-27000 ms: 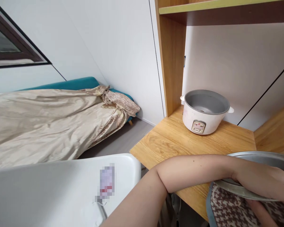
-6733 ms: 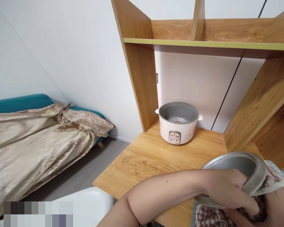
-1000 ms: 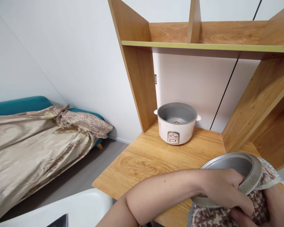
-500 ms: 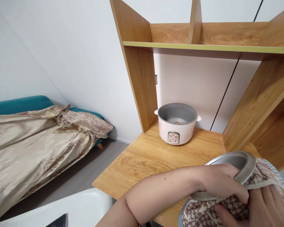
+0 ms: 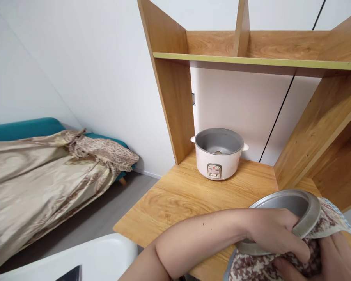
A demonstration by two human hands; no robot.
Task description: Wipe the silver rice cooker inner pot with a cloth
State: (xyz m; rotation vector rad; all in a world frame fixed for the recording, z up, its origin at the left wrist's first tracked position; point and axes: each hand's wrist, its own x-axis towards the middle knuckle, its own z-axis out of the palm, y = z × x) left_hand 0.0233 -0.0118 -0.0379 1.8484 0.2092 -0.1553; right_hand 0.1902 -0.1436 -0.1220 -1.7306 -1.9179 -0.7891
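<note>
Head view: at the near right corner of the tabletop (image 5: pixel 190 191), the left hand (image 5: pixel 276 234) reaches across and its grip is clamped over the near rim of a metal pot (image 5: pixel 283 207), fingers curled down the outside wall. The pot is tilted, its open mouth turned up and toward the far edge. The right hand (image 5: pixel 336 259) sits under and beside it, its grip closed on a cloth (image 5: pixel 324 224) that is pressed against the pot's outer wall and spills out past the rim on the right.

By my judgement the wiping of the pot is in hand and not finished: the cloth lies on the outside of the wall, and the pot is not yet set back in the cooker (image 5: pixel 218 153), which stands with its well open near the far edge, well apart from the hands.

The pot is thin, dull grey metal, round, with a rolled lip and a smooth inside. The cloth is soft and creased, printed in a small brown-and-white houndstooth with a pale border. The cooker is a squat white drum with a grey liner, two small side lugs and a switch plate on its front. The tabletop is pale wood-grain laminate, matching the shelf (image 5: pixel 251 58) above it. Off to the left, a bed (image 5: pixel 46 171) lies under a glossy beige cover.
</note>
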